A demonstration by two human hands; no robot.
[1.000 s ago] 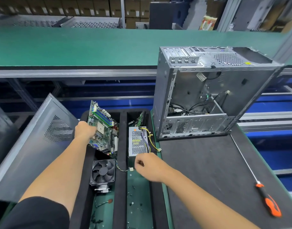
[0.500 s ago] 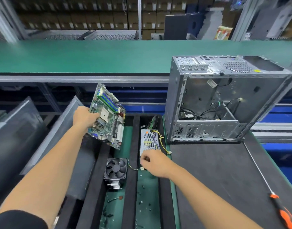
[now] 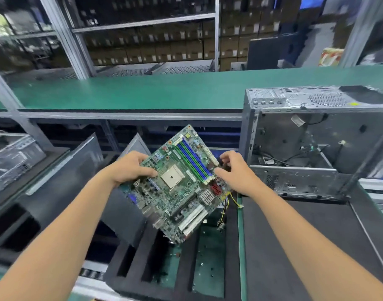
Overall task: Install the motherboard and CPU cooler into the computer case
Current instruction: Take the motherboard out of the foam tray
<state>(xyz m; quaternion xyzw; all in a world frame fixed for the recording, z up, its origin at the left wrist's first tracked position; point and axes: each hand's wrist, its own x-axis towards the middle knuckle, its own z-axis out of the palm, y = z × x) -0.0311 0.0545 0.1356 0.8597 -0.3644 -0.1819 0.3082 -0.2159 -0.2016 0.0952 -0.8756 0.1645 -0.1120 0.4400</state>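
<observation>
1. A grey side panel [image 3: 62, 170] leans at the left edge of the work area, tilted, well apart from both hands

2. The left hand [image 3: 126, 168] grasps the motherboard's left edge: the thumb lies across the top face beside the CPU socket [image 3: 172, 176], and the other fingers curl out of sight under the board

3. The motherboard [image 3: 178, 185] is held up in the air between the two hands, tilted with one corner toward the green conveyor [image 3: 143, 92] and the opposite corner down toward the foam tray [image 3: 182, 268]. Its component side faces the camera; blue and green memory slots [image 3: 192, 158] run along its upper right part, white expansion slots [image 3: 192, 219] along its lower right

4. The foam tray sits below the board, at the left edge of the dark mat [image 3: 294, 246]. Small screws lie in its green-bottomed compartments; yellow and black wires [image 3: 228, 203] show just past the board's right edge

5. The right hand [image 3: 236, 172] is at the motherboard's right edge, fingers bent, with fingertips touching the edge near the memory slots. Whether it truly pinches the board or only touches it, I cannot tell

6. The computer case [image 3: 316, 144] stands at the far edge of the mat, just right of the right hand, its open side toward the camera with loose cables inside
</observation>
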